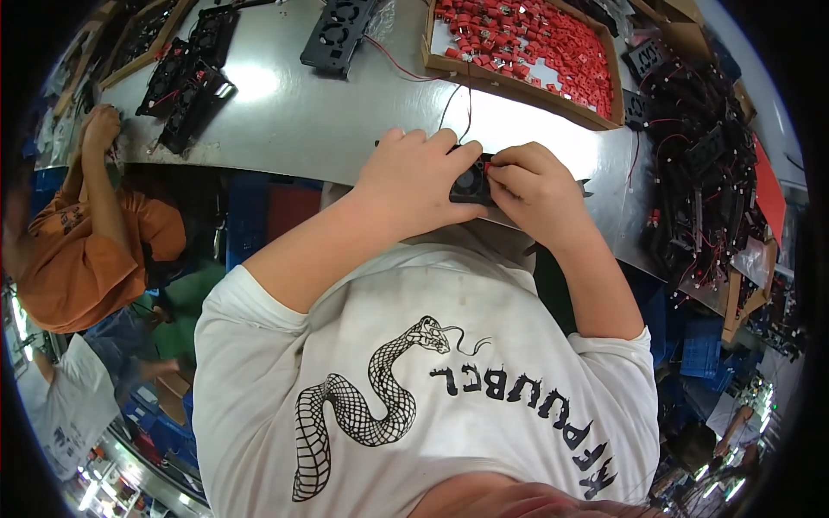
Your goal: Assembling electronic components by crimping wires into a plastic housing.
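Observation:
At the front edge of the metal table, my left hand point(410, 181) grips a black fan housing point(469, 184), with its fingers over the far side and its thumb along the near side. My right hand point(537, 192) is closed in a pinch at the housing's right end. Between its fingertips and the housing shows a small red plastic part point(489, 163), mostly hidden by the fingers. Thin dark and red wires point(467, 108) run up from the housing across the tabletop. Much of the housing lies under my left hand.
A cardboard tray point(518, 97) of small red parts sits beyond my hands. Another fan housing point(337, 39) lies beside it. Wired black housings point(691, 164) are heaped at the right; more point(186, 108) lie at the left. A person in an orange shirt point(104, 250) works at the left.

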Demonstrator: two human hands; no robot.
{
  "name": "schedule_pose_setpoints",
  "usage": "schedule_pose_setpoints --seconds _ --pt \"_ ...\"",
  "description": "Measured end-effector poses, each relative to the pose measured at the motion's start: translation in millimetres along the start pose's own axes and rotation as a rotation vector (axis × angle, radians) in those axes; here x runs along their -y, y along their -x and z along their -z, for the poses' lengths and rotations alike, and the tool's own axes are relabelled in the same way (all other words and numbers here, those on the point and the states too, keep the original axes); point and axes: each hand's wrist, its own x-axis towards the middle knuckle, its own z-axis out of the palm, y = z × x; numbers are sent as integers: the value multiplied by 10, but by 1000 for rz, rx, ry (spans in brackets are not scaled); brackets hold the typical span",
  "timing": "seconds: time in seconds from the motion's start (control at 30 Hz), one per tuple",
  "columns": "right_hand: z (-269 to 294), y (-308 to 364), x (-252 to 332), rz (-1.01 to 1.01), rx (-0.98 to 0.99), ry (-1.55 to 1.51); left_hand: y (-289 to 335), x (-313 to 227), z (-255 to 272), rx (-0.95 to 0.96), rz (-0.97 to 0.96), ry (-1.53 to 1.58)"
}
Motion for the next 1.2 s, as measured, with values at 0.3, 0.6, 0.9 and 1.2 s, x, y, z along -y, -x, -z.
schedule_pose_setpoints --seconds 0.3,0.6,0.9,1.2 --pt "-32 -25 -103 -91 160 -24 -1 15 10 16 -1 13" --pt "-48 -16 -69 -66 61 -74 -12 18 29 20 -7 1" --pt "-80 37 -35 -216 133 -69 -24 12 36 26 0 23" --pt "495 278 -170 -77 219 -108 -4 11 68 84 28 -3"
